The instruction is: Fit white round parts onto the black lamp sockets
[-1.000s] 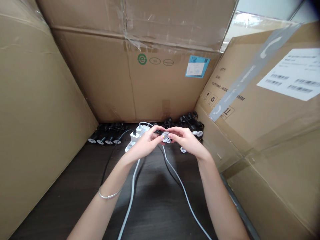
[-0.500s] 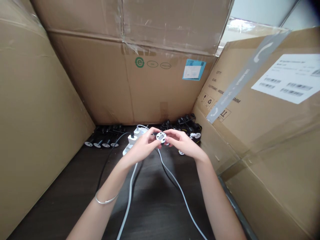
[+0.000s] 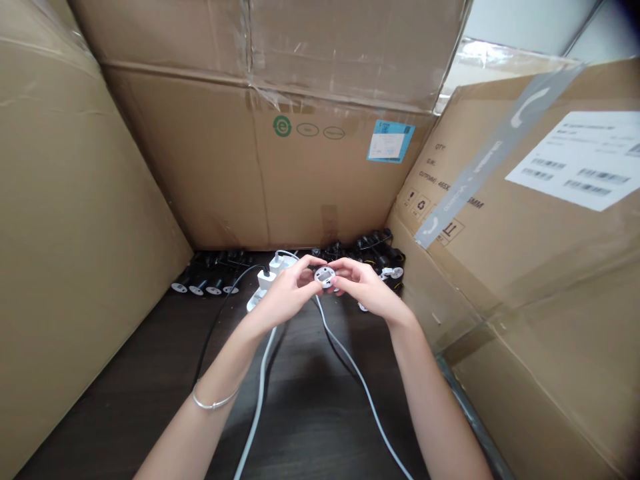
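Observation:
Both my hands hold a small round white disc (image 3: 325, 276) up between their fingertips, above the table. Its face is turned towards me and has small dark marks. My left hand (image 3: 283, 300) grips its left edge, and my right hand (image 3: 367, 290) grips its right edge. Just beyond my left hand lies a white plug-in power unit (image 3: 265, 280) with a black cable (image 3: 220, 333) running from it. A pale grey cable (image 3: 350, 367) runs from under my hands towards me. A silver bangle (image 3: 215, 403) circles my left wrist.
A row of black cylindrical units (image 3: 205, 283) lies at the back left, and a heap of black units with cables (image 3: 375, 250) lies at the back right. Large cardboard boxes (image 3: 250, 167) wall in the dark wooden table (image 3: 150, 413) on three sides.
The white disc has turned its face more towards me and shifted slightly left. My hands have drawn a little closer around it, and the view has shifted slightly.

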{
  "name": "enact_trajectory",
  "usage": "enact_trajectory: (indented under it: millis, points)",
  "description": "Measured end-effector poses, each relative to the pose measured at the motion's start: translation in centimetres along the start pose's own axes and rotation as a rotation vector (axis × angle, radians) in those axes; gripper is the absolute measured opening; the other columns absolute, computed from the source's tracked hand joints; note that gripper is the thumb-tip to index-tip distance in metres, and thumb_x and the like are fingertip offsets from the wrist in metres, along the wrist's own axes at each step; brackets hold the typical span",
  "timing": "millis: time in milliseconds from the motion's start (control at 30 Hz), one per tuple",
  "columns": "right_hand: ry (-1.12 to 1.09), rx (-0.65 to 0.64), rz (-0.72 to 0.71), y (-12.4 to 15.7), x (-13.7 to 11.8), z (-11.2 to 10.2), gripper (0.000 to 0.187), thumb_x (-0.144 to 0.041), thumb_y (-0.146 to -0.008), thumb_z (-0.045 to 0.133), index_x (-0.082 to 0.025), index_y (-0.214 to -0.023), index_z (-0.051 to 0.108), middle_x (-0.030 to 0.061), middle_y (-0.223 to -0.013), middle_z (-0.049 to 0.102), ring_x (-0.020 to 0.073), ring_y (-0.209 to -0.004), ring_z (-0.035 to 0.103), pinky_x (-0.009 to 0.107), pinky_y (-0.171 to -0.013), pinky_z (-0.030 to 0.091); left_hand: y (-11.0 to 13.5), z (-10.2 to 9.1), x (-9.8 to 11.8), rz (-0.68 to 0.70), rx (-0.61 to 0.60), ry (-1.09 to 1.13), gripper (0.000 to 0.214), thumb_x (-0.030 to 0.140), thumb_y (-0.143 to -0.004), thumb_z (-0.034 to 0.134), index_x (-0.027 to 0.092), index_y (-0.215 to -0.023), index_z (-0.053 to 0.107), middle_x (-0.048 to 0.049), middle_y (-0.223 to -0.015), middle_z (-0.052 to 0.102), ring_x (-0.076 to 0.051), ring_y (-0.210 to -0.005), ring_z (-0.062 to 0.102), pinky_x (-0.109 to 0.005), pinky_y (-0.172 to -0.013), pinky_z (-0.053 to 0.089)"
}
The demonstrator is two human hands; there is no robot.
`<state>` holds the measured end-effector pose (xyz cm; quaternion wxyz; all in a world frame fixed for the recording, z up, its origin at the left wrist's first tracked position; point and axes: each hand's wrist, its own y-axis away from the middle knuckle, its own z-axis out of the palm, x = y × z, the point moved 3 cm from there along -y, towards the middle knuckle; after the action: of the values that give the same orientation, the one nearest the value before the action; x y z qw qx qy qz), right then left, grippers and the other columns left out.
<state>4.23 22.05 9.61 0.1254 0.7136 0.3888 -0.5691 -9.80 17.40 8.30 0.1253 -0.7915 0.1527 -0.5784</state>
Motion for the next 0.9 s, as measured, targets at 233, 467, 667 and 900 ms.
enact_trajectory:
  millis: [233,467,667,900]
  points:
    - [-0.031,0.069,-0.055,-0.5,0.2,0.3,0.019,-0.029,-0.079,0.056,-0.015,-0.091,0.057,0.0018,-0.077,0.062,0.0118,-0.07,0.059,0.023,-0.063,0.045,-0.1,-0.1,-0.3,-0.02,0.008,0.047,0.033,0.032,-0.077,0.054,0.019,-0.108,0.049,-0.0016,-0.075,0.063,-0.017,-0.075,0.061,-0.031,-0.075,0.046]
    - [0.006,0.076,-0.093,-0.5,0.2,0.3,0.021,-0.029,-0.078,0.056,-0.015,-0.095,0.056,0.003,-0.083,0.062,0.0122,-0.074,0.057,0.024,-0.067,0.045,0.2,-0.3,0.8,-0.028,0.006,0.103,0.027,0.036,-0.084,0.045,0.018,-0.103,0.049,-0.0034,-0.086,0.064,-0.015,-0.077,0.062,-0.029,-0.077,0.047]
    - [-0.041,0.003,-0.048,-0.3,0.0,0.2,0.023,-0.035,-0.078,0.057,-0.015,-0.089,0.054,0.0027,-0.081,0.059,0.0107,-0.068,0.055,0.021,-0.057,0.043,0.1,0.1,1.0,0.037,0.037,0.151,0.024,0.037,-0.083,0.046,0.015,-0.092,0.051,-0.0018,-0.08,0.061,-0.011,-0.063,0.058,-0.026,-0.066,0.048]
    - [-0.062,-0.032,0.019,0.2,-0.3,0.4,0.022,-0.035,-0.082,0.052,-0.017,-0.092,0.045,-0.0006,-0.068,0.058,0.0081,-0.055,0.051,0.019,-0.05,0.039,-0.1,0.6,1.0,0.067,0.028,0.183,0.026,0.036,-0.084,0.045,0.014,-0.096,0.053,0.0002,-0.069,0.057,-0.01,-0.062,0.055,-0.024,-0.063,0.047]
